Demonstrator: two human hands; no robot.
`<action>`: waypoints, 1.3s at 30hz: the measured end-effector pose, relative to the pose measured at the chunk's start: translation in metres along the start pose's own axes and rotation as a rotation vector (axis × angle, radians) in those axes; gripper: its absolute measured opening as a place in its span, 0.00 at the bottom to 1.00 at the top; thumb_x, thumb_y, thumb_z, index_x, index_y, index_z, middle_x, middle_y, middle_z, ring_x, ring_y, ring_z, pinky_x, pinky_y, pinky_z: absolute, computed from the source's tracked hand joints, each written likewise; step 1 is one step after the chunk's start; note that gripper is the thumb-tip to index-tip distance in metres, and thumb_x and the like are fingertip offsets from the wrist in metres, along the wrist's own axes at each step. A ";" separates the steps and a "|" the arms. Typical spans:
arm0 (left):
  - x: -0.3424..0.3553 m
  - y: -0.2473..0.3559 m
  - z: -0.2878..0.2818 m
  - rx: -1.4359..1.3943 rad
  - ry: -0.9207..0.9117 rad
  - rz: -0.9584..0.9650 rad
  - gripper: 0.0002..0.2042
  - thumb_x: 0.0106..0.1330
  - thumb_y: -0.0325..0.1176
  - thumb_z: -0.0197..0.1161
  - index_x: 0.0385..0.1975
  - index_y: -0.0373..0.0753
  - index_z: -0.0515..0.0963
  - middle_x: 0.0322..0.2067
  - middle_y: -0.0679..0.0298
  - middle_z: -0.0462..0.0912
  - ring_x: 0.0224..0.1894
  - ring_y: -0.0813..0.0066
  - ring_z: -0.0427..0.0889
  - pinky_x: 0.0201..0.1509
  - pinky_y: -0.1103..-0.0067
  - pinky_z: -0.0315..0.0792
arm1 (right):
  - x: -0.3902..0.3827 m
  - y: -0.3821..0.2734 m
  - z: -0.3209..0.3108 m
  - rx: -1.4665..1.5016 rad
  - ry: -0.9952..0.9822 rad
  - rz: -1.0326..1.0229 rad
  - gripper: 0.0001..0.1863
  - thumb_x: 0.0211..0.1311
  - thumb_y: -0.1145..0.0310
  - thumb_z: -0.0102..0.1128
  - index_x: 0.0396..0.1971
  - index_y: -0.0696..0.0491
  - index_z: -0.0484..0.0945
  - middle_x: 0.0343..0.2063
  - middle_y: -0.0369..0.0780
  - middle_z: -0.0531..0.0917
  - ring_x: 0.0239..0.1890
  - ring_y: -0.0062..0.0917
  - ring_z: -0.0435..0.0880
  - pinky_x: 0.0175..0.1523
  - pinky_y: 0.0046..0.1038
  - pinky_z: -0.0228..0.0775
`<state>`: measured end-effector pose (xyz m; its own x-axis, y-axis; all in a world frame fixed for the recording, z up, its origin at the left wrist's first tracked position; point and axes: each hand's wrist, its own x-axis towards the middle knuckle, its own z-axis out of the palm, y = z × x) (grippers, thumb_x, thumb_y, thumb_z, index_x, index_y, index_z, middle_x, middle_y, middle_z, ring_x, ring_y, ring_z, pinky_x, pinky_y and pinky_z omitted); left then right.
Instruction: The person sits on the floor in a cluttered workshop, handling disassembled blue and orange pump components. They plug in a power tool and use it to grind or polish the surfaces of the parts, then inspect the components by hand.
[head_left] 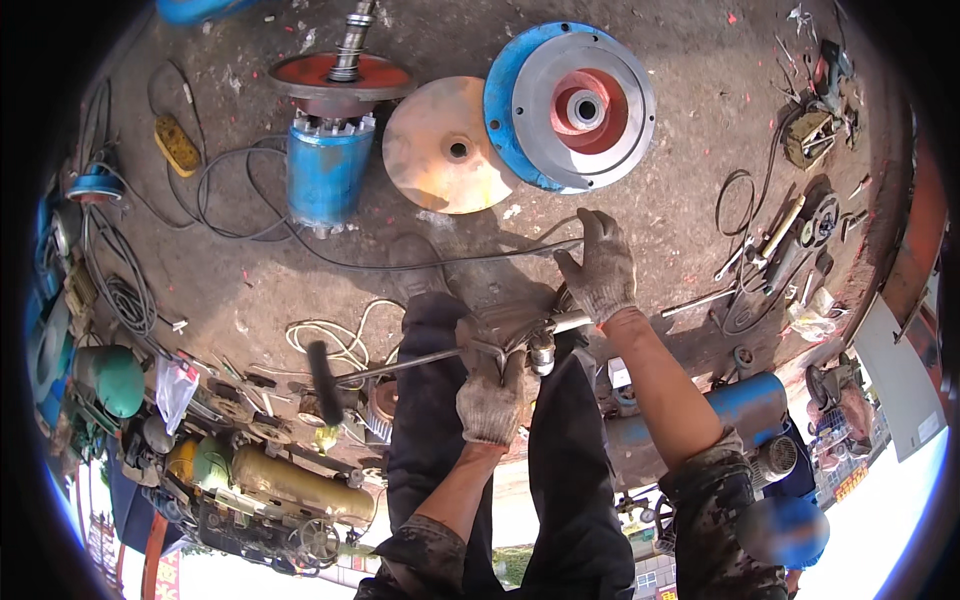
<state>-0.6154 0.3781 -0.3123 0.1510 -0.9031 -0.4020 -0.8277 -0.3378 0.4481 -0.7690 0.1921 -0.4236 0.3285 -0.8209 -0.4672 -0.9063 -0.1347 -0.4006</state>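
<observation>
My left hand (490, 402), in a grey knit glove, is closed round the end of a hammer's thin metal handle. The black hammer head (324, 384) points out to the left, in front of my left leg. My right hand (603, 268), gloved too, is raised to the right with thumb and fingers apart. A dark cable (450, 262) runs across the ground up to its thumb gap; I cannot tell whether it is touched. Between my knees is a metal piece with a short round end (542, 354), partly hidden by my hands.
Ahead lie a grey and blue flanged disc (640, 100), a worn round plate (430, 150) and a blue cylinder (328, 178) under a red disc with a shaft. Tools and a wrench (735, 262) lie right. A yellow tank (300, 485) and blue tank (745, 405) flank my legs.
</observation>
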 end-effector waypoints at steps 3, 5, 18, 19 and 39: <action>0.010 -0.003 -0.008 0.025 0.014 -0.046 0.19 0.59 0.35 0.74 0.52 0.45 0.86 0.33 0.54 0.83 0.28 0.57 0.87 0.25 0.67 0.80 | 0.074 -0.025 -0.011 -0.077 0.054 0.074 0.50 0.55 0.55 0.83 0.74 0.54 0.65 0.66 0.51 0.75 0.68 0.50 0.75 0.70 0.48 0.72; 0.012 -0.008 -0.015 0.019 -0.021 -0.054 0.19 0.60 0.35 0.74 0.53 0.45 0.86 0.32 0.55 0.82 0.29 0.57 0.87 0.26 0.67 0.80 | 0.108 -0.043 -0.009 -0.190 -0.007 0.148 0.46 0.53 0.53 0.84 0.68 0.52 0.68 0.61 0.48 0.76 0.66 0.47 0.76 0.71 0.48 0.70; 0.010 -0.031 -0.018 -0.089 -0.028 -0.174 0.12 0.67 0.32 0.69 0.49 0.47 0.88 0.33 0.56 0.83 0.29 0.53 0.87 0.31 0.63 0.82 | 0.144 -0.042 0.010 -0.335 -0.107 0.137 0.37 0.55 0.61 0.76 0.64 0.55 0.71 0.58 0.54 0.81 0.61 0.54 0.80 0.67 0.52 0.73; 0.010 -0.031 -0.019 -0.092 -0.040 -0.187 0.11 0.68 0.32 0.69 0.48 0.47 0.88 0.33 0.55 0.83 0.29 0.53 0.87 0.31 0.63 0.82 | 0.142 -0.040 0.012 -0.341 -0.075 0.121 0.35 0.56 0.63 0.75 0.62 0.55 0.72 0.56 0.54 0.81 0.59 0.54 0.81 0.66 0.52 0.74; 0.003 -0.029 -0.010 -0.065 -0.017 -0.233 0.07 0.69 0.36 0.68 0.41 0.48 0.90 0.31 0.55 0.83 0.31 0.52 0.88 0.32 0.62 0.83 | 0.189 0.060 -0.204 0.857 -0.333 0.443 0.18 0.79 0.73 0.53 0.62 0.62 0.79 0.49 0.44 0.89 0.47 0.32 0.90 0.55 0.32 0.83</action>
<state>-0.5856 0.3826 -0.3188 0.3246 -0.7944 -0.5135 -0.7348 -0.5536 0.3919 -0.8154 -0.0844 -0.3754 0.1854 -0.4869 -0.8535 -0.5118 0.6936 -0.5069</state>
